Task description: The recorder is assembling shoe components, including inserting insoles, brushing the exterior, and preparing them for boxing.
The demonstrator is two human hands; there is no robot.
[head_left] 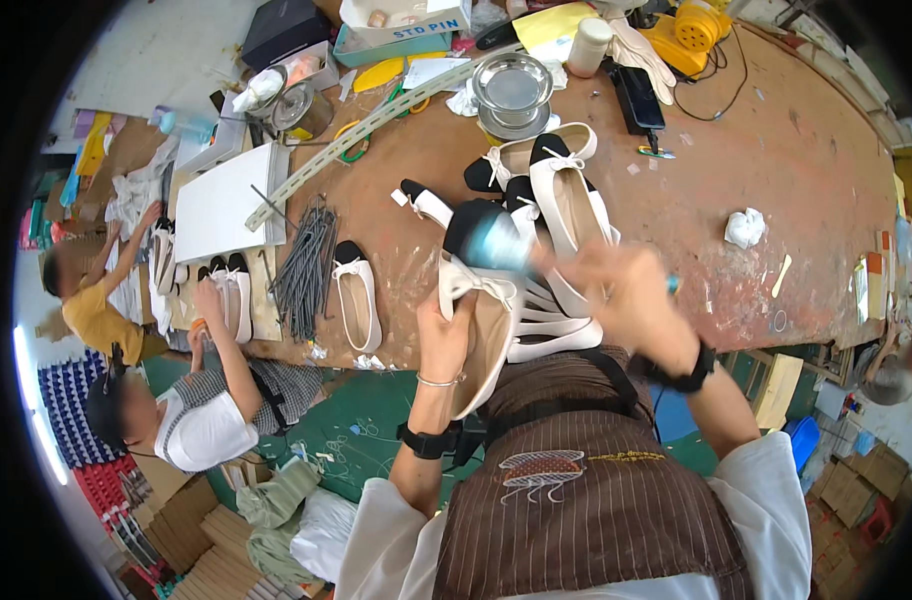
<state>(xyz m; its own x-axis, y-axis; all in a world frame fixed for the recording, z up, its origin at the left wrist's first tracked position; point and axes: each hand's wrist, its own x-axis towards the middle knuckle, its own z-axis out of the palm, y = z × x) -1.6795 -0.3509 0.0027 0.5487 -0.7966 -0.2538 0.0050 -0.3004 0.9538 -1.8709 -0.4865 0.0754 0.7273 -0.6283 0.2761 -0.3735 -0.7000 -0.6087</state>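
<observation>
My left hand (442,345) is closed around a white ballet flat (491,345) with a black toe and a white bow, tilted upright above the table's near edge. Smeared by motion, my right hand (631,300) grips a brush-like tool (500,244) whose light blue head is at the black toe. Its exact kind is too blurred to tell. Beyond and beside my hands, several matching flats (568,205) lie heaped together, partly hidden by them. One more flat (356,305) lies apart to the left.
A bundle of grey rods (316,270), a slotted metal strip (376,135) and a white box (231,205) are on the left. Metal bowls (513,90), a phone (636,98) and a yellow tool (698,30) stand farther back. Two people (201,420) work at the left.
</observation>
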